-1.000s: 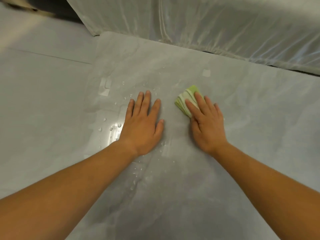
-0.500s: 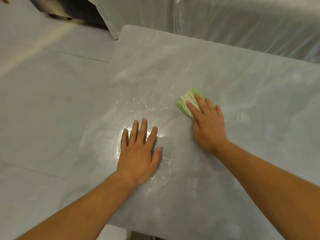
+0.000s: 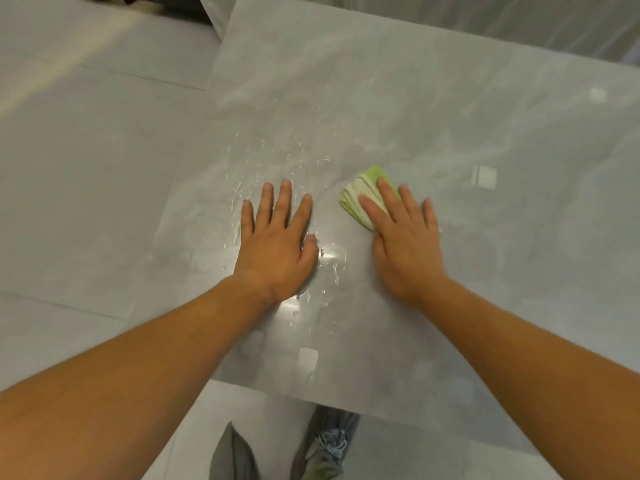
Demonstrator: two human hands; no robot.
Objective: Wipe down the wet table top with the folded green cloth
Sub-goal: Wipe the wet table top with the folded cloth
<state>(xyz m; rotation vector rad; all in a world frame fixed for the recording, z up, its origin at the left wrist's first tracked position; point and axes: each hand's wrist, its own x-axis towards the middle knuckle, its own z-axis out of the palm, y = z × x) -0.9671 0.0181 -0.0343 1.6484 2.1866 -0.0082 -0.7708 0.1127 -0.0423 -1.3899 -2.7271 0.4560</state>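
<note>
A folded green and white cloth (image 3: pixel 360 195) lies on the grey marbled table top (image 3: pixel 450 116). My right hand (image 3: pixel 405 237) presses flat on the cloth, fingers spread over its near part, so half of it is hidden. My left hand (image 3: pixel 277 244) lies flat and open on the table to the left of the cloth, holding nothing. Water drops and a shiny wet patch (image 3: pixel 332 258) sit between and around both hands, with more drops (image 3: pixel 294 154) beyond the left hand.
The table's near edge (image 3: pixel 346 400) runs just in front of my shoe (image 3: pixel 325 448) and trouser leg. Its left edge borders grey floor tiles (image 3: pixel 86 168). A sheet-covered piece of furniture (image 3: pixel 485 22) stands behind the table.
The view has tilted down and back, so the table's near edge and my feet now show. Both hands stay flat on the table, the right one still on the cloth.
</note>
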